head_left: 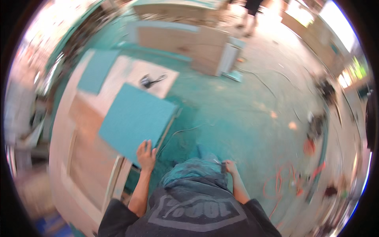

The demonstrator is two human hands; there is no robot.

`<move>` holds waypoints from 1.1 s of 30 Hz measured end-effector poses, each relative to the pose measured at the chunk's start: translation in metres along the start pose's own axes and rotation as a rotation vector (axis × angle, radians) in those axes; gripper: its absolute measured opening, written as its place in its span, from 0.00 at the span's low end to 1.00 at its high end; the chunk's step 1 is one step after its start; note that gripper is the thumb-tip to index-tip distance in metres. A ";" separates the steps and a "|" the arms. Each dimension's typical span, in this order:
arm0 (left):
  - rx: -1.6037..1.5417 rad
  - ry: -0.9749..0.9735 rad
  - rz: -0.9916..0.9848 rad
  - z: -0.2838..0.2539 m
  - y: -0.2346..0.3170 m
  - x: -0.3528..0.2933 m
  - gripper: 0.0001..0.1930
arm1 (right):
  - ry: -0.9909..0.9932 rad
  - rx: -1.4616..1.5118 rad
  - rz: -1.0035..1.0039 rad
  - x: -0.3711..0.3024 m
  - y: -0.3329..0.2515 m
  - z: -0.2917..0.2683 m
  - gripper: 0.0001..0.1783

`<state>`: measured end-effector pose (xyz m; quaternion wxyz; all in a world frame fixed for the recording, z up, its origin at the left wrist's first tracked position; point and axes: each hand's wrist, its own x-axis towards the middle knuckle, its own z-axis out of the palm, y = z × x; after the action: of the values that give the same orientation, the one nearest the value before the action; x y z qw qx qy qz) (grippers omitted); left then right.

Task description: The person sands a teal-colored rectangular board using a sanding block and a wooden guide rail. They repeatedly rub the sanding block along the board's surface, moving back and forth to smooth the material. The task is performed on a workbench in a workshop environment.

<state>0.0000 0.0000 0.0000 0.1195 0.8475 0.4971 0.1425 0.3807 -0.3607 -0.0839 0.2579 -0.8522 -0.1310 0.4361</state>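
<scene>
A square teal-blue board [138, 118] lies tilted on a pale wooden work surface to my left. At its near corner, my left hand [146, 156] has its fingers stretched out, touching or just over the board's edge; blur hides which. By my right hip, my right hand [230, 167] is closed around a small dark thing that I cannot make out. Beyond the large board, a dark hand-held tool [147, 81] with a cable or strap rests on the pale surface. A second, smaller teal board [98, 71] lies farther left.
Wooden panels and boxes [166, 40] stand ahead. Cables [258, 77] run over the teal-stained floor [241, 114]. An orange hose or cord [278, 179] coils at the right, near clutter along the wall. Far off, a person's legs [251, 21] show.
</scene>
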 end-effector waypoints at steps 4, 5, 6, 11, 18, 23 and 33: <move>-0.091 0.048 -0.193 0.035 -0.064 0.016 0.28 | -0.073 0.181 0.020 0.000 -0.020 0.028 0.13; 0.028 0.124 -0.184 -0.022 -0.072 0.042 0.28 | -0.084 0.136 0.136 -0.060 -0.002 -0.031 0.13; 0.144 0.187 -0.185 -0.080 -0.069 0.060 0.28 | -0.187 0.196 0.162 -0.021 -0.006 0.058 0.12; 0.087 0.359 -0.556 -0.086 -0.011 -0.026 0.29 | -0.391 -0.041 0.115 0.031 -0.075 0.039 0.12; -0.606 0.590 -1.226 -0.078 -0.028 -0.024 0.28 | -0.534 -0.396 -0.006 0.199 -0.128 0.005 0.11; -1.183 0.599 -1.315 -0.077 -0.052 -0.030 0.23 | -0.558 -0.545 -0.169 0.238 -0.234 0.039 0.13; -1.014 0.684 -1.297 -0.124 0.007 -0.009 0.18 | -0.710 0.109 -0.449 0.144 -0.465 0.108 0.34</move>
<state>-0.0438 -0.0038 0.1168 0.3826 0.1555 0.7646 0.4948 0.3778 0.1263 0.0241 0.3299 -0.5845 -0.3710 0.6418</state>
